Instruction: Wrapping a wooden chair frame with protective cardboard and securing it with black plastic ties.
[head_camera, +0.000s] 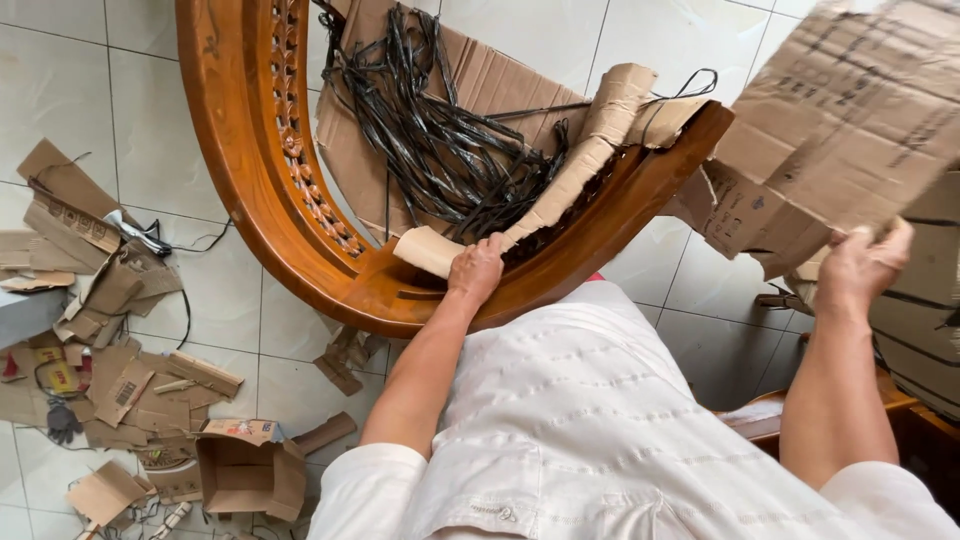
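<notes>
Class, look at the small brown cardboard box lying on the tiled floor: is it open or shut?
Open. The small brown cardboard box has its flaps spread apart, and its bare inside shows.

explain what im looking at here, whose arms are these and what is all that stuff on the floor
There is one picture, taken by a camera worn on a person's head and looking down, so both arms belong to the wearer, who is dressed in white. There is no machine.

The left hand grips a curled strip of cardboard that lies along a curved, polished wooden frame, probably furniture. A tangle of black straps rests on flattened cardboard inside that curve.

The right hand holds up a large torn cardboard sheet, fingers over its lower edge.

On the tiled floor, scattered cardboard scraps and a small open box lie at the left.
</notes>
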